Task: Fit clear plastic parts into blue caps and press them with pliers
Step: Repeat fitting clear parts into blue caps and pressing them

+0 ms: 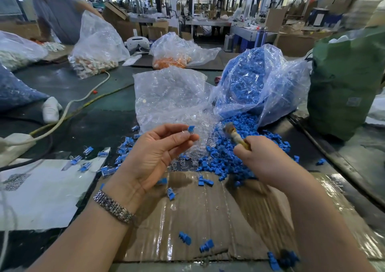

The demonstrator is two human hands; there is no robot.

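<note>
My left hand (155,153) is raised palm up and pinches a small blue cap (191,129) with a clear plastic part at its fingertips. My right hand (262,159) grips the handles of the pliers (235,135), whose worn jaws point up and left, a short way right of the cap. Below both hands lies a heap of loose blue caps (229,159) mixed with clear parts (193,157). Several assembled blue-and-clear pieces (87,150) lie to the left.
An open bag of clear parts (170,96) and an open bag of blue caps (260,84) stand behind the heap. Brown cardboard (208,215) covers the table in front. A green sack (343,80) stands right, cables (83,98) run left, and another person works at far left.
</note>
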